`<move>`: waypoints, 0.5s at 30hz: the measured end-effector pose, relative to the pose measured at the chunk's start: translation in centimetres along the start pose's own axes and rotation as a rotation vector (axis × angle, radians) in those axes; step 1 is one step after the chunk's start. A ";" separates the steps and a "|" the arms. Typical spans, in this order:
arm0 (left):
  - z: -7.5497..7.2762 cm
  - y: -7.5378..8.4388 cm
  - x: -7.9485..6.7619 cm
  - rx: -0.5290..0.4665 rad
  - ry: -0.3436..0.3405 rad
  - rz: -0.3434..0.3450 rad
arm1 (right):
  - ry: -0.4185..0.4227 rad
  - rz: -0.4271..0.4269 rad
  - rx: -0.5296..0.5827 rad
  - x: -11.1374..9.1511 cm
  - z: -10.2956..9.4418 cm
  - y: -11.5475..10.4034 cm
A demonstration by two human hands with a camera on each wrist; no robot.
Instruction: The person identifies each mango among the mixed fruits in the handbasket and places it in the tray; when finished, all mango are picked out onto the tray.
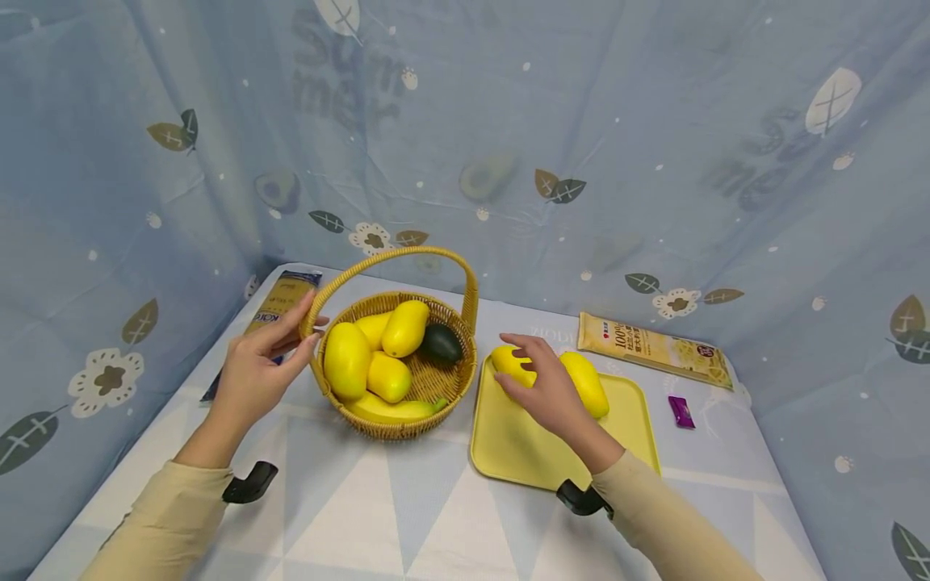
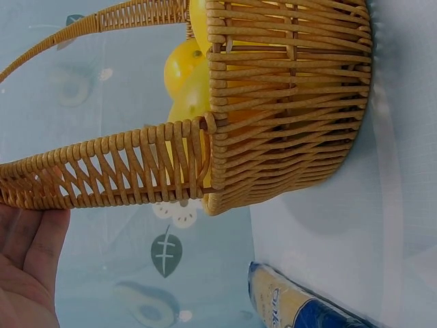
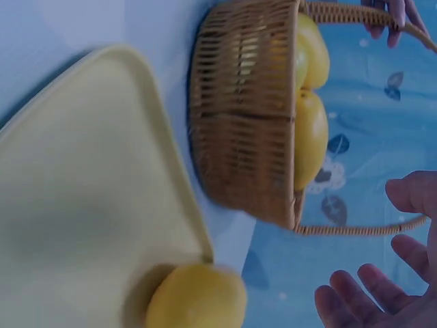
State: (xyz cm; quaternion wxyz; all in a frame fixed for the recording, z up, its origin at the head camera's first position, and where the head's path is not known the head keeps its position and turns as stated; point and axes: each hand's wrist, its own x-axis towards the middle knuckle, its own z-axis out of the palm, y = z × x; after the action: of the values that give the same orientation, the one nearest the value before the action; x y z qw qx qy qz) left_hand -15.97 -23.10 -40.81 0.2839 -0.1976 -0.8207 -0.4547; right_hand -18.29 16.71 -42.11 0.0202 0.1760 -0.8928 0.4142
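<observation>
A wicker basket (image 1: 395, 432) with a tall arched handle (image 2: 102, 171) stands on the table. It holds several yellow fruits (image 1: 347, 361), a banana (image 1: 395, 410) and a dark green avocado-like fruit (image 1: 440, 344). My left hand (image 1: 261, 359) holds the left side of the handle, fingers behind it and thumb in front. My right hand (image 1: 541, 383) hovers over a yellow tray (image 1: 508, 444), fingers spread and nothing in them. On the tray lie a mango-like yellow fruit (image 1: 585, 386) and another yellow fruit (image 1: 508, 365), partly hidden by the right hand.
Behind the tray lies a long yellow food packet (image 1: 654, 349). A small purple wrapped piece (image 1: 681, 411) is to the tray's right. Left of the basket is a blue and gold packet (image 1: 279, 303), partly behind the left hand. Patterned curtains (image 1: 465, 161) enclose the table.
</observation>
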 end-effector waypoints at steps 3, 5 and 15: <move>0.0 0.0 0.0 -0.001 0.001 0.003 | -0.047 -0.007 0.018 0.9 1.1 -1.2; 0.0 0.0 0.0 -0.003 -0.001 0.005 | -0.077 -0.015 0.019 1.5 1.8 -1.9; 0.0 0.1 0.1 -0.015 0.000 0.004 | -0.183 0.002 0.075 5.3 4.8 -4.6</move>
State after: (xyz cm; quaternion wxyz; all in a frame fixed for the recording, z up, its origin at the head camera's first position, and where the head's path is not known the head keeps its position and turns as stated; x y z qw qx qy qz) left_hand -15.95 -23.05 -40.71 0.2831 -0.2012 -0.8171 -0.4601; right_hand -21.22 8.80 -40.91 -0.0684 0.2129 -0.8748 0.4297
